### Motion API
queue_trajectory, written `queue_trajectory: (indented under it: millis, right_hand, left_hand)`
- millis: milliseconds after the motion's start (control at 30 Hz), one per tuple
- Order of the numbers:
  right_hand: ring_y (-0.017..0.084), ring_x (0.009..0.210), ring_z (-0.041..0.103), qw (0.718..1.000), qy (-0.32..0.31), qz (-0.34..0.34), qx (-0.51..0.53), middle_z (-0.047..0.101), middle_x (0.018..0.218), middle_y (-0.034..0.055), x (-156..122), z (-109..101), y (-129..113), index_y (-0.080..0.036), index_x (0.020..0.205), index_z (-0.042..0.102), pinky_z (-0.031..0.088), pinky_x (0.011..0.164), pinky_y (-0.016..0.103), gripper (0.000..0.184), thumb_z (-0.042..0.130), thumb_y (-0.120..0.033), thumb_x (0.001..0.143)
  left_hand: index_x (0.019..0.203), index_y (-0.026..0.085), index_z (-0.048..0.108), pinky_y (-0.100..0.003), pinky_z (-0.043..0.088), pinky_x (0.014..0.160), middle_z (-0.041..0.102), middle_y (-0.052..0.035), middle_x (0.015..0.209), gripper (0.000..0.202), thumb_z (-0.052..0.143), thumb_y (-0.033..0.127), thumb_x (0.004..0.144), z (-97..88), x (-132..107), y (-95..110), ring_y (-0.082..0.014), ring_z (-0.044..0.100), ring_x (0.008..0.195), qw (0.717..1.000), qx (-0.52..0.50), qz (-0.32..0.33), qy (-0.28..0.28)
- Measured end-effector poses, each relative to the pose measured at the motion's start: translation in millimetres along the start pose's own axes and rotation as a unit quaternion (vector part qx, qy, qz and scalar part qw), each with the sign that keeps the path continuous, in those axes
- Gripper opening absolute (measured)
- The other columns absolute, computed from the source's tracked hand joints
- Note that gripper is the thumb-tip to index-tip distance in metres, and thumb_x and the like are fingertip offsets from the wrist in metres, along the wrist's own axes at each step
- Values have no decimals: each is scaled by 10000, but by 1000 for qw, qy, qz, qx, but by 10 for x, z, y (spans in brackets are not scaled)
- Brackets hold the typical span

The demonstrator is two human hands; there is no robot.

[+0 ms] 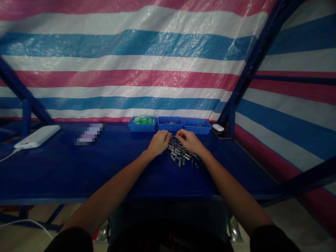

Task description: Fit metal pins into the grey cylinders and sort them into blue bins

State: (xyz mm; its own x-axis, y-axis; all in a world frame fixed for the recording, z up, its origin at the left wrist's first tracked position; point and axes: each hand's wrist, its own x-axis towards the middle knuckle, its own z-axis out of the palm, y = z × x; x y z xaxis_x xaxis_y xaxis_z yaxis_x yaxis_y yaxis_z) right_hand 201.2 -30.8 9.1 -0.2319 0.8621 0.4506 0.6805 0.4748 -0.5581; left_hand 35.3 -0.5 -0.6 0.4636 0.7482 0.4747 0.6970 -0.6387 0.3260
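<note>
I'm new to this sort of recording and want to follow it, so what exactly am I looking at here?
There is no robot here: a person works with two bare hands. The single picture comes from a camera worn on their head, looking forward and down, so the forearms reach in from the bottom.

The left hand and right hand meet over a blue table, with a thin piece between their fingertips, too small to identify. Just below lies a pile of metal parts.

Behind stand three blue bins; the left one holds green pieces, the others small bits. A white device with a cable lies far left, and a small white case sits right of the bins.
</note>
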Motion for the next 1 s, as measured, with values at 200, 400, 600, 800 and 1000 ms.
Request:
queue_trajectory:
  millis: [200, 400, 600, 800, 1000]
  right_hand:
    - [127, 601, 516, 995, 63, 32, -75, 582, 647, 17, 89, -452, 181, -146, 770, 586, 371, 593, 236, 277, 385, -317, 851]
    - [280, 907, 558, 932, 155, 174, -279, 605, 992, 158, 251, -872, 467, -107, 1103, 525, 419, 776, 395, 428, 550, -364, 763]
    - [295, 1116, 478, 968, 35, 52, -242, 509, 1211, 138, -589, -678, 407, -187, 1273, 378, 388, 904, 477, 563, 462, -486, 803]
    - [332, 1318, 172, 962, -123, 16, -243, 172, 1456, 111, -1086, -462, 331, -266, 1391, 178, 212, 1022, 553, 782, 522, -551, 749]
    - [277, 1317, 213, 990, -111, 33, -86, 195, 1447, 124, -590, -247, 402, -230, 1403, 140, 248, 1045, 474, 772, 490, -534, 785]
  left_hand:
    - [951, 173, 563, -302, 400, 807, 603, -49, 912, 353, 284, 384, 904, -16, -15, -69, -176, 522, 880, 1000, -27, 4, -6]
    - [1020, 190, 589, -327, 378, 905, 586, -60, 1036, 404, 287, 427, 892, 63, 152, -221, -190, 502, 1006, 995, -17, 29, -92]
    - [1092, 224, 562, -414, 378, 892, 526, -78, 1162, 474, 277, 523, 860, 176, 358, -246, -251, 446, 1090, 982, 39, 49, -177]
    - [1105, 246, 536, -472, 362, 872, 488, -79, 1177, 516, 276, 593, 826, 173, 252, -185, -282, 398, 1110, 980, 43, 4, -192]
    - [1014, 244, 562, -437, 361, 868, 562, -46, 1062, 446, 206, 480, 886, 168, 37, 62, -238, 472, 1019, 988, -21, -23, -151]
